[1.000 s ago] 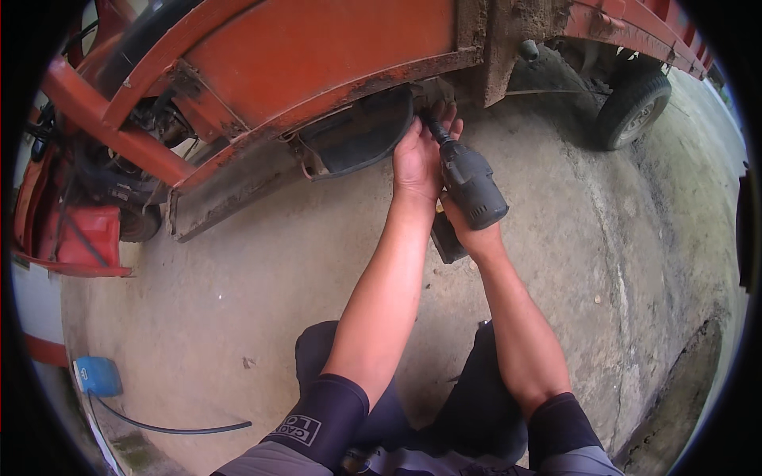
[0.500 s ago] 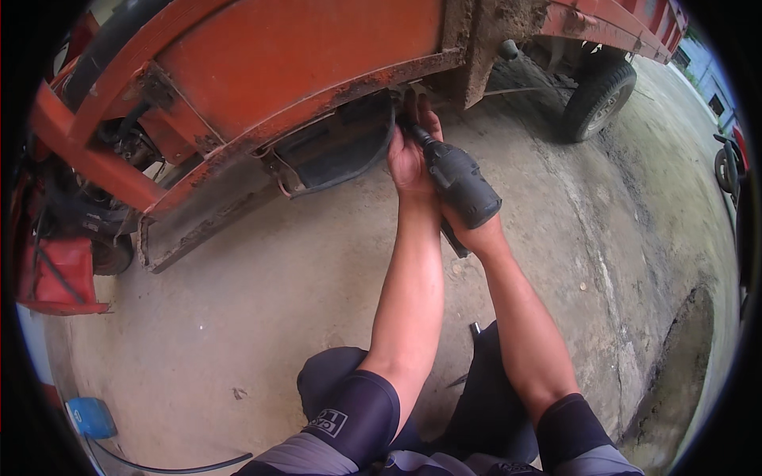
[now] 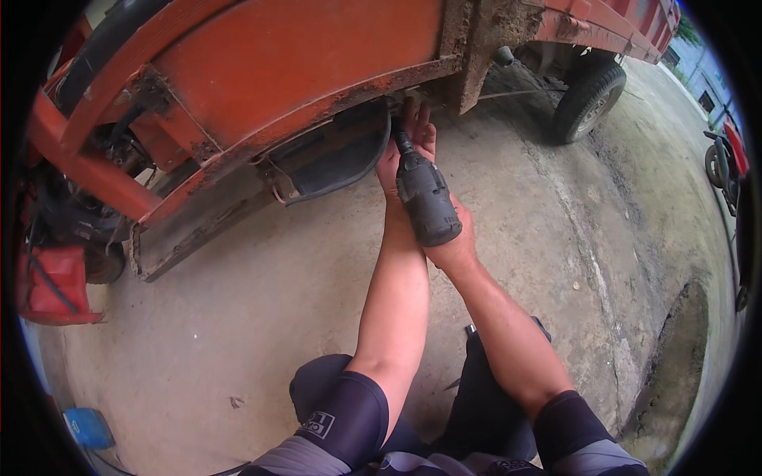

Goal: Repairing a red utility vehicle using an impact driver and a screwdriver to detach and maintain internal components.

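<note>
My right hand (image 3: 459, 244) is wrapped round the handle of a black impact wrench (image 3: 429, 205). The wrench's long socket (image 3: 403, 142) points away from me, up to the underside of the orange vehicle body (image 3: 309, 51). Beside and beneath that socket lies my left hand (image 3: 386, 169), palm up, its fingers stretched out toward the rusty lower frame. Part of its palm is hidden by the wrench. Just left of my hands hangs a dark curved tank-like part (image 3: 343, 155) under the frame. Whatever the socket's tip meets is in shadow.
A rusty bracket (image 3: 479, 59) juts down right of my hands. Farther right stands a rear wheel (image 3: 589, 103). A metal step frame (image 3: 190, 230) hangs low at left. A blue container (image 3: 89, 428) sits at lower left; a red motorcycle (image 3: 732, 155) stands far right.
The wrench's rear end has swung left and slightly toward me, so the tool lies straighter ahead. My right hand went with it. My left hand stays beside the socket, fingers still stretched.
</note>
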The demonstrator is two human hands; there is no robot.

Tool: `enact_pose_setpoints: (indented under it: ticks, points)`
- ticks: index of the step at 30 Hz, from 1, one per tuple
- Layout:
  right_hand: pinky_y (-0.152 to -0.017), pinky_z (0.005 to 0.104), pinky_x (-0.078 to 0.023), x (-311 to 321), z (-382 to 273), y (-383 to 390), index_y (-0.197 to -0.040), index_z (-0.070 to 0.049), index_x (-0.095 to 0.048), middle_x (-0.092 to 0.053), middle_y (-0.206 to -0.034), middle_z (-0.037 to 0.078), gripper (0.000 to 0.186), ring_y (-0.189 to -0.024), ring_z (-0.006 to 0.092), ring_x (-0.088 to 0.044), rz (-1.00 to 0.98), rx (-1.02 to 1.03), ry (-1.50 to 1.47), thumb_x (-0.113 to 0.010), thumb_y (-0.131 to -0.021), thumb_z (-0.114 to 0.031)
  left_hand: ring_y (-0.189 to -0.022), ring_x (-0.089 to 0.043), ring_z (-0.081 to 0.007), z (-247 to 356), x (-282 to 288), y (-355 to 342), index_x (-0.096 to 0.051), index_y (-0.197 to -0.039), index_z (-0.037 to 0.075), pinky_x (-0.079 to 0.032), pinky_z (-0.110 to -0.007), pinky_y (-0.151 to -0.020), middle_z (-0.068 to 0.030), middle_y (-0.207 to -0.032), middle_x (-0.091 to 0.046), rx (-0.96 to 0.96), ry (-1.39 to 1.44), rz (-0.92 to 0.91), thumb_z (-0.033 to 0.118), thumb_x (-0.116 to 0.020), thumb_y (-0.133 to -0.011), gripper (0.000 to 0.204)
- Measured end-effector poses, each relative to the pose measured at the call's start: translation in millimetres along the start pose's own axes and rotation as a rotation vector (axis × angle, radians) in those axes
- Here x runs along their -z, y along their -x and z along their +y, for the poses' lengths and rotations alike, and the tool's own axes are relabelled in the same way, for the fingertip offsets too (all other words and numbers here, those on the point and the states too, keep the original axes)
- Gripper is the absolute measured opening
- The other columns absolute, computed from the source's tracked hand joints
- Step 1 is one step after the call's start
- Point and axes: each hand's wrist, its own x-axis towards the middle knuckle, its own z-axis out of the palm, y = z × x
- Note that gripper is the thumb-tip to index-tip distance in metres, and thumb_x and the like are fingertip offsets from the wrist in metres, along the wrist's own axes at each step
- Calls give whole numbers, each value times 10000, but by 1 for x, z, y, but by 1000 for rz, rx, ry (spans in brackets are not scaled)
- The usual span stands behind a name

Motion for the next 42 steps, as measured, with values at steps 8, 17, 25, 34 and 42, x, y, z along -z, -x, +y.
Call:
enact_pose_setpoints:
  ticks: [8, 17, 25, 34, 42]
  points:
    - [-865, 369, -553, 6, 17, -2, -1185, -44, -638, -738, -1048, 144, 376, -951, 290, -722, 43, 80, -8, -712, -817, -36, -1427, -432, -371, -16, -6, -4, -450, -1428, 52, -514, -462, -1053, -203, -1573, -403, -26, 12, 6, 210, -522, -1056, 411]
    - [-811, 403, -562, 3, 22, -3, -1236, -97, -621, -740, -1017, 159, 450, -941, 389, -709, 42, 105, -25, -768, -815, -155, -1306, -549, -356, -6, 10, -13, -582, -1263, -30, -525, -463, -1005, -257, -1332, -606, 14, 227, -64, 194, -481, -1064, 317]
    - [-783, 418, -567, 4, 15, -2, -1190, -92, -614, -735, -993, 170, 423, -908, 408, -705, 62, 42, -74, -782, -812, -181, -1357, -506, -334, -7, -7, -4, -506, -1374, -20, -503, -416, -1030, -226, -1442, -538, -24, 73, -6, 207, -525, -1054, 393]
    - [-802, 444, -561, -5, 25, 2, -1149, -67, -598, -724, -978, 189, 366, -950, 436, -683, 102, 148, -52, -745, -824, -149, -948, -650, -270, 17, -19, 31, -598, -1242, 44, -586, -404, -816, -114, -1032, -650, 354, -94, 129, 392, -565, -1051, 399]
    - [-896, 370, -541, 49, 67, -7, -1288, -80, -618, -724, -1090, 106, 447, -1002, 255, -694, -156, 168, -84, -779, -877, -143, -1040, -677, -273, -3, -23, 35, -602, -1238, 47, -552, -419, -937, -124, -1090, -685, 278, -530, 156, 336, -589, -1043, 349]
